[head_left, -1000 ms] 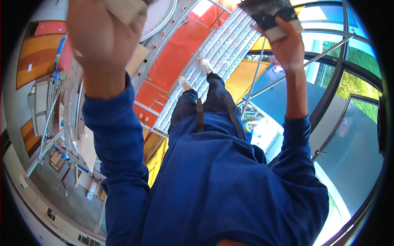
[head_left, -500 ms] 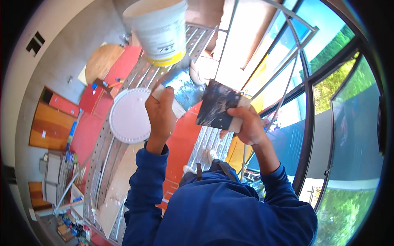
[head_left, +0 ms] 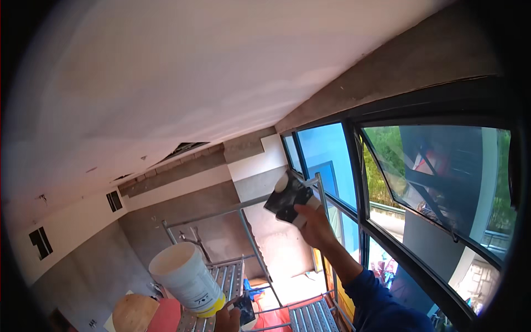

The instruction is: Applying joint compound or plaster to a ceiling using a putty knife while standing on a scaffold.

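Observation:
Raised at centre right, my right hand (head_left: pixel 319 225) is closed round the pale back edge of a flat putty spreader (head_left: pixel 290 202) with a dark, smeared blade. A lump of whitish putty (head_left: pixel 282 182) sits at the blade's upper corner. Low in the picture, my left hand (head_left: pixel 228 320) grips a second dark-bladed spreader (head_left: pixel 244 307), partly cut off by the lower edge. Just left of that hand stands a white bucket (head_left: pixel 191 279) with a yellow base band. The bucket's inside looks pale; its contents cannot be made out.
Overhead spreads a pale ceiling (head_left: pixel 182 72), meeting a grey beam (head_left: pixel 387 77). Black-framed windows (head_left: pixel 437 171) run along the right, one sash tilted out. Metal scaffold rails (head_left: pixel 213 217) and perforated planks (head_left: pixel 229 276) lie ahead and below. A round wooden board (head_left: pixel 133 312) is at lower left.
The view has tilted up from the scaffold deck to the ceiling. My right hand is raised with its spreader, now bearing a putty lump. My left hand and the bucket appear lower.

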The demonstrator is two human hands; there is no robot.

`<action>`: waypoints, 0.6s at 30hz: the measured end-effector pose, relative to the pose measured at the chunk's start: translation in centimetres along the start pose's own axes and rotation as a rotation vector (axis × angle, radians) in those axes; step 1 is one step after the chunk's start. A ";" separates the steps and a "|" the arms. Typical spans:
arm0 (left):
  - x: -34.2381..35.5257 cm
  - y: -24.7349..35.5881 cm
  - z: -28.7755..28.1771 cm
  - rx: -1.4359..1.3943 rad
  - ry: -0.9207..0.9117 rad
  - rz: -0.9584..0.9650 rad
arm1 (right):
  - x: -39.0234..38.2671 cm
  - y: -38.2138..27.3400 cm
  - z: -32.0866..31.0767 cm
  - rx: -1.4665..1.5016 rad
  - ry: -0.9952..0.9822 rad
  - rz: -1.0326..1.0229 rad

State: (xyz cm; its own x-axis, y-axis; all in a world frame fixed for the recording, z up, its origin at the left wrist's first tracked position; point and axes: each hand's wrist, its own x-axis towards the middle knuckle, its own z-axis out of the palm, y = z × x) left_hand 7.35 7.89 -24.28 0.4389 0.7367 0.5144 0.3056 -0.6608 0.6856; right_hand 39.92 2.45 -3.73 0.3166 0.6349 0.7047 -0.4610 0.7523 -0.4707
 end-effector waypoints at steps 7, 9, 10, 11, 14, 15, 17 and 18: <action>2.9 -2.3 -2.0 -0.159 -0.019 0.022 | 13.6 -14.8 7.5 -0.631 0.142 -1.144; 3.5 0.1 -2.9 -0.265 -0.035 -0.011 | 16.3 -16.8 9.0 -0.755 0.186 -1.246; 3.6 1.0 -3.2 -0.375 -0.048 -0.050 | 17.3 -17.1 9.7 -0.747 0.188 -1.245; 3.7 1.5 -3.5 -0.302 -0.026 0.044 | 18.2 -17.6 10.5 -0.837 0.193 -1.347; 3.2 1.6 -4.4 -0.227 0.026 0.054 | 19.9 -18.4 12.4 -0.915 0.226 -1.510; 2.8 1.7 -4.7 -0.209 0.047 0.051 | 20.0 -18.5 13.0 -0.911 0.244 -1.564; 2.1 1.7 -5.2 -0.183 0.088 0.035 | 20.1 -19.1 14.2 -0.874 0.301 -1.602; 1.5 1.6 -5.5 -0.161 0.109 0.029 | 20.0 -19.3 14.9 -0.848 0.366 -1.634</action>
State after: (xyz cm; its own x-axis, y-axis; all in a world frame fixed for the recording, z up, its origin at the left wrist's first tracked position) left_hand 3.86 8.69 -19.62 0.3490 0.7347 0.5817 0.1511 -0.6567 0.7388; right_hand 42.81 -2.00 27.31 0.1537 -0.7909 0.5924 0.8830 0.3790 0.2768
